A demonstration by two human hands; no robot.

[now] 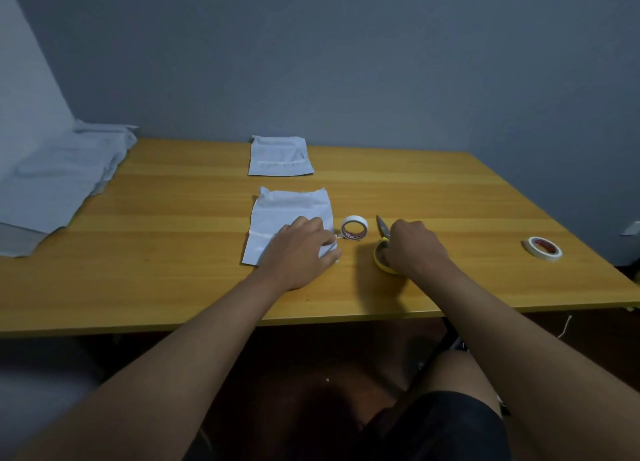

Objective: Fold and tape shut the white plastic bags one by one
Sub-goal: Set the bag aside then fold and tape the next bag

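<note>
With the left hand [298,249] pressing flat on the folded white plastic bag [289,219] at mid-worktop, and the right hand's [414,249] grip curled on the yellow-handled scissors [382,244], cut the strip near the upright tape roll [354,228] while keeping it taut.

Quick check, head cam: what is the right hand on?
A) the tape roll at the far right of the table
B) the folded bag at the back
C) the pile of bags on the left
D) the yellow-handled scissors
D: the right hand closes over the yellow handles of the scissors, whose blades point away from the person beside the upright tape roll.
</note>
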